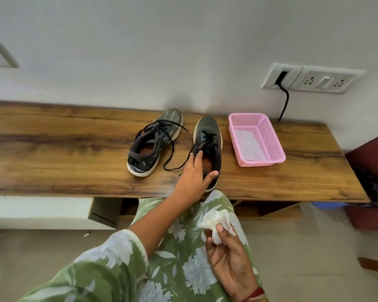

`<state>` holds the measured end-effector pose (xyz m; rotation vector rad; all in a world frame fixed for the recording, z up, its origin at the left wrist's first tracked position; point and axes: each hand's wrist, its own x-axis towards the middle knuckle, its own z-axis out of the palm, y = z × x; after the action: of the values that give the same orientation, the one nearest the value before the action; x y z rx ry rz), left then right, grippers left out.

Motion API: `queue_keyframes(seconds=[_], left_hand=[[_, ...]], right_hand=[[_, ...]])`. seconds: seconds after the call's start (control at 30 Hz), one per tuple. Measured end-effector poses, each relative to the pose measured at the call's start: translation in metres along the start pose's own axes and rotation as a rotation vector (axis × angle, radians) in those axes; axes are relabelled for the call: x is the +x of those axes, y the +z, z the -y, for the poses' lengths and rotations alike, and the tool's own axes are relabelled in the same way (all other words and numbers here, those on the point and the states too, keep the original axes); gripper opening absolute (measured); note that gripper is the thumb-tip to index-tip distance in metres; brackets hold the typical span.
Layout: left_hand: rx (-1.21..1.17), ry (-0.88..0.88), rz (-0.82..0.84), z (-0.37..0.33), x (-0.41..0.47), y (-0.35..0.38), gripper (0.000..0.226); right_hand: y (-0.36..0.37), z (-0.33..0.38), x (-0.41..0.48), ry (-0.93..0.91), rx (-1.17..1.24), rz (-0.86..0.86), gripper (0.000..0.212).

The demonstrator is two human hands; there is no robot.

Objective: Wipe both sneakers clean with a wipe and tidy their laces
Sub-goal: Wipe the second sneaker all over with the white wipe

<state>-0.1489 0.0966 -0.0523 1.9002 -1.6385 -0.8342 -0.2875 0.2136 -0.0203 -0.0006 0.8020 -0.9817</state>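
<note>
Right now, looking down from my head, my left hand [194, 174] grips the right-hand sneaker [207, 136] at its collar, thumb on the heel rim, on the wooden table [52, 149]. My right hand [229, 256], well apart above my lap, pinches a crumpled white wipe [215, 223]. The other sneaker [155, 140] sits just beside it, black laces [170, 147] trailing loose. A pink basket [271, 140] stands near, rightward.

Dark left sneaker [153, 144] and right sneaker [208, 131], laces [162, 125] loose; white wipe [216, 223] crumpled.
</note>
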Motion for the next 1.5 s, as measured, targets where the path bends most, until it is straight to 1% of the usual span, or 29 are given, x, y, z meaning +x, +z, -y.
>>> queue_keyframes(seconds=[0.03, 0.1, 0.2, 0.27, 0.3, 0.33, 0.43, 0.53, 0.67, 0.73, 0.8, 0.83, 0.9, 0.93, 1.0, 1.03, 1.07, 1.13, 1.2, 1.23, 1.3, 1.33, 1.37, 1.4, 1.5], left_hand=[[0.002, 0.032, -0.024, 0.003, -0.002, -0.005, 0.085], [0.109, 0.092, -0.117, 0.015, -0.009, -0.02, 0.088], [0.335, 0.07, -0.278, 0.052, -0.018, -0.054, 0.079], [0.427, 0.036, -0.37, 0.079, -0.021, -0.083, 0.072], [0.461, 0.013, -0.367, 0.091, -0.021, -0.096, 0.069], [0.504, -0.01, -0.326, 0.101, -0.021, -0.108, 0.067], [0.665, -0.006, -0.135, 0.116, -0.017, -0.125, 0.059], [0.676, 0.044, -0.141, 0.115, -0.009, -0.128, 0.039], [0.71, 0.099, -0.091, 0.101, -0.002, -0.127, 0.024], [0.639, 0.114, -0.138, 0.09, 0.002, -0.13, 0.02], [0.514, 0.09, -0.188, 0.073, 0.004, -0.135, 0.02], [0.41, 0.063, -0.213, 0.063, 0.004, -0.137, 0.021], [0.19, -0.018, -0.267, 0.041, -0.003, -0.138, 0.022], [0.09, -0.056, -0.295, 0.032, -0.007, -0.136, 0.023], [-0.121, -0.126, -0.34, 0.019, -0.02, -0.127, 0.02], [-0.225, -0.158, -0.349, 0.013, -0.028, -0.121, 0.019], [-0.329, -0.186, -0.346, 0.009, -0.035, -0.114, 0.017], [-0.542, -0.237, -0.32, -0.003, -0.05, -0.104, 0.016], [-0.75, -0.27, -0.273, -0.015, -0.066, -0.097, 0.019], [-0.824, -0.283, -0.257, -0.02, -0.073, -0.094, 0.023], [-0.921, -0.308, -0.235, -0.027, -0.086, -0.088, 0.033], [-0.964, -0.321, -0.221, -0.03, -0.091, -0.085, 0.035], [-1.01, -0.329, -0.201, -0.032, -0.096, -0.082, 0.035], [-1.057, -0.333, -0.182, -0.036, -0.102, -0.079, 0.033], [-1.168, -0.31, -0.144, -0.044, -0.116, -0.071, 0.025]], right_hand=[[-0.001, 0.0, 0.0, 0.013, -0.011, 0.004, 0.089], [-0.002, -0.001, -0.001, 0.028, -0.021, 0.003, 0.096], [-0.004, 0.0, 0.0, 0.021, -0.024, 0.008, 0.105], [-0.004, 0.0, 0.001, 0.011, -0.025, 0.013, 0.11], [-0.003, 0.0, 0.002, 0.008, -0.027, 0.013, 0.112], [-0.001, -0.001, 0.002, 0.006, -0.034, 0.009, 0.113], [0.002, -0.003, 0.003, 0.0, -0.05, 0.003, 0.107], [0.005, -0.004, 0.003, -0.003, -0.08, 0.002, 0.091], [0.003, -0.005, 0.002, -0.01, -0.078, 0.0, 0.076], [0.004, -0.004, 0.001, -0.003, -0.071, 0.01, 0.067], [0.004, -0.003, -0.001, 0.004, -0.056, 0.014, 0.062], [0.003, -0.003, -0.001, 0.004, -0.058, 0.006, 0.056], [0.004, -0.002, -0.003, 0.002, -0.054, -0.02, 0.033], [0.006, -0.002, -0.005, -0.002, -0.046, -0.027, 0.028], [0.008, -0.003, -0.005, -0.006, -0.04, -0.027, 0.037], [0.01, -0.003, -0.008, -0.012, -0.045, -0.03, 0.037], [0.013, -0.003, -0.011, -0.022, -0.045, -0.033, 0.034], [0.015, -0.001, -0.017, -0.04, -0.012, -0.028, 0.03], [0.014, 0.002, -0.023, -0.056, 0.017, -0.02, 0.034], [0.012, 0.004, -0.027, -0.074, 0.029, -0.003, 0.042], [0.009, 0.01, -0.035, -0.105, 0.057, 0.039, 0.065], [0.01, 0.014, -0.039, -0.114, 0.065, 0.057, 0.071], [0.01, 0.018, -0.044, -0.13, 0.065, 0.07, 0.071], [0.013, 0.021, -0.049, -0.145, 0.047, 0.07, 0.065], [0.022, 0.032, -0.065, -0.223, -0.085, 0.019, 0.021]])
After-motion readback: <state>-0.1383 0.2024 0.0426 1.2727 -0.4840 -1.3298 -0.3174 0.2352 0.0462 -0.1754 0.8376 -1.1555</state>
